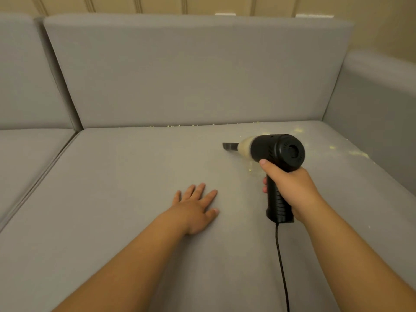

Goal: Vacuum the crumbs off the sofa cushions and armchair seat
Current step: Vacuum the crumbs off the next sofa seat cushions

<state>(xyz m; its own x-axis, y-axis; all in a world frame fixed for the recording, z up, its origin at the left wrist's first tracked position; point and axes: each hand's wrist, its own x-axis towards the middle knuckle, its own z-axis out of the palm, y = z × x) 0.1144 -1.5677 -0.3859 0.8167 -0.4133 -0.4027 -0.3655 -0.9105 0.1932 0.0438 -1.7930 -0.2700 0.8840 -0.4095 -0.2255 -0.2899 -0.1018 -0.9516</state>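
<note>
One handheld vacuum (275, 152), gripped by the right hand (290, 188), nozzle on one sofa cushion (135, 176). Left hand (195, 206) lies flat, fingers spread. Crumbs (358, 153), perhaps three patches, lie beyond right fingers.

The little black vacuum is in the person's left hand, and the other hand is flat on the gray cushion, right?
Not quite. The head view shows the right hand gripping the vacuum; the left hand lies flat on the gray cushion.
</note>
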